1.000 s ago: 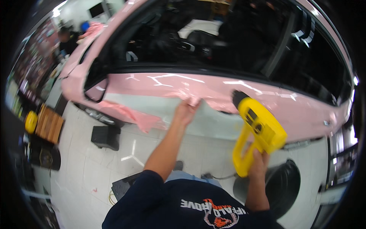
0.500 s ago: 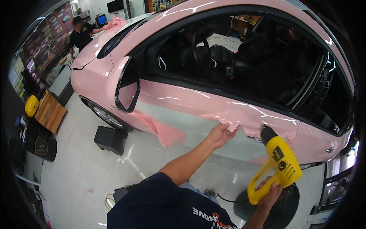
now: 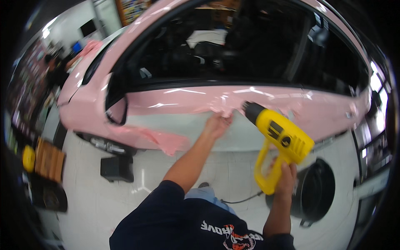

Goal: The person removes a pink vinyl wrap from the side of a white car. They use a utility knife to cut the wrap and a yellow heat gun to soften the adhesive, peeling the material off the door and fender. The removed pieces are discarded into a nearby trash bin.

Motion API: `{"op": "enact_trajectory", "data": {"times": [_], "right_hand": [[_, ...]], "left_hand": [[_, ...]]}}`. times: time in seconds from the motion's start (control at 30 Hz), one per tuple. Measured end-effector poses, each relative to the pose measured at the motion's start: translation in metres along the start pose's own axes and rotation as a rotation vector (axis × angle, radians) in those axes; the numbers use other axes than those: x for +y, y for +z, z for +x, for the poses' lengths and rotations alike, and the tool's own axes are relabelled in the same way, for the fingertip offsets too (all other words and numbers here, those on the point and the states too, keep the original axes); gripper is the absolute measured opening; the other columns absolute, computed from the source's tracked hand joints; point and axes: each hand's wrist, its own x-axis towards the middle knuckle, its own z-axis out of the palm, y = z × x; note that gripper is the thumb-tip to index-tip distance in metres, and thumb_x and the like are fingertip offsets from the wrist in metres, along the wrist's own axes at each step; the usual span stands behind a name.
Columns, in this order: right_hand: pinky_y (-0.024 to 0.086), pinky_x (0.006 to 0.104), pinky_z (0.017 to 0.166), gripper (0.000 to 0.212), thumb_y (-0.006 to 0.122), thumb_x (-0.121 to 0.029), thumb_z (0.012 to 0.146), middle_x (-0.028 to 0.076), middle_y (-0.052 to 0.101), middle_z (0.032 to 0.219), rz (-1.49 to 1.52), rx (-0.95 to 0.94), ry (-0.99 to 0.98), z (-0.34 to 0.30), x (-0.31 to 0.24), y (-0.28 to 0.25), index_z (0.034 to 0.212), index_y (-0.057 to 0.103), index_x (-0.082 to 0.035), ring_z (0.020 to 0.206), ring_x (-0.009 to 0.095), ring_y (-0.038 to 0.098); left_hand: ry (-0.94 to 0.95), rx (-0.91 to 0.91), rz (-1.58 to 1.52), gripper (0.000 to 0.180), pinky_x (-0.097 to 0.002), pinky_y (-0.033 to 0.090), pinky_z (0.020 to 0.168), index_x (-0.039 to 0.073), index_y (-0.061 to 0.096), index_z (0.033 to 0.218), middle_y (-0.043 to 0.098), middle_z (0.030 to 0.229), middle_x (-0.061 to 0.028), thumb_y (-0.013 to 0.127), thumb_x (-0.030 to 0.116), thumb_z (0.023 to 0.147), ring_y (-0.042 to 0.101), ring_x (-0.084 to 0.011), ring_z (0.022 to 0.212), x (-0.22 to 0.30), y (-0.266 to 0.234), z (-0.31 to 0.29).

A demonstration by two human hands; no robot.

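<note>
My left hand (image 3: 218, 126) is closed on the lower edge of the pink film (image 3: 224, 104) on the car door, pinching a crumpled bit. Below that edge runs a pale, whitish bare stretch of door (image 3: 166, 121). In my right hand (image 3: 287, 177) is a yellow heat gun (image 3: 301, 143), gripped by its handle. Its black nozzle points up and left, close to the film just right of my left hand. Another flap of pink film (image 3: 166, 143) hangs loose and wrinkled lower on the door, towards the mirror. Motion blurs the picture somewhat.
The wing mirror (image 3: 118, 109) juts out at the left. A black step stool (image 3: 116, 168) stands on the tiled floor, and a black tub (image 3: 314, 191) is beside my right arm. The cord (image 3: 241, 201) trails near my feet. Another person (image 3: 56, 73) is at the car's front.
The heat gun has moved left and up, its nozzle now closer to my left hand. My left hand still holds the film edge. The whole view has shifted and turned.
</note>
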Motion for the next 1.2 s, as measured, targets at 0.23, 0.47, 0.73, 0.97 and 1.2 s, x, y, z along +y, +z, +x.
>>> {"op": "enact_trajectory", "data": {"times": [0.23,0.47,0.73,0.97,1.2], "right_hand": [[0.053,0.0312,0.064,0.031,0.057,-0.022,0.093,0.013,0.062,0.090,0.092,0.055,-0.122,-0.012,0.000,-0.003,0.115,0.053,-0.001,0.070,0.019,0.062],[0.053,0.0315,0.066,0.029,0.057,-0.021,0.093,0.011,0.062,0.090,0.123,0.305,-0.235,-0.024,0.029,0.006,0.116,0.053,-0.003,0.071,0.019,0.062],[0.050,0.0300,0.063,0.029,0.058,-0.020,0.094,0.010,0.060,0.087,0.166,0.320,-0.162,0.012,0.042,0.039,0.117,0.052,-0.003,0.069,0.017,0.060],[0.050,0.0302,0.061,0.025,0.053,-0.018,0.096,0.009,0.060,0.084,0.198,0.191,-0.036,0.026,0.047,0.059,0.116,0.050,-0.003,0.065,0.017,0.059],[0.051,0.0309,0.058,0.020,0.051,-0.018,0.097,0.010,0.060,0.082,0.204,0.266,-0.055,0.040,0.031,0.072,0.110,0.049,-0.003,0.063,0.018,0.061]], "left_hand": [[-0.087,0.092,-0.016,0.009,-0.0429,0.046,0.093,0.006,0.055,0.090,0.060,0.106,-0.0132,0.055,0.013,0.095,0.057,-0.0232,0.106,0.016,0.006,-0.001],[-0.294,0.116,0.041,0.006,-0.0421,0.045,0.091,0.007,0.053,0.098,0.061,0.103,-0.0110,0.050,0.012,0.096,0.061,-0.0226,0.098,0.036,0.010,-0.010],[-0.460,0.114,-0.014,0.010,-0.0405,0.048,0.087,0.003,0.051,0.100,0.060,0.105,-0.0117,0.047,0.012,0.098,0.061,-0.0216,0.093,0.038,0.013,0.000],[-0.420,0.072,-0.021,0.008,-0.0405,0.047,0.088,0.006,0.051,0.100,0.059,0.103,-0.0096,0.051,0.013,0.096,0.060,-0.0205,0.094,0.041,0.007,0.005],[-0.411,0.088,-0.030,0.008,-0.0411,0.046,0.085,0.006,0.050,0.098,0.059,0.100,-0.0105,0.053,0.011,0.094,0.060,-0.0208,0.092,0.037,0.004,0.008]]}}
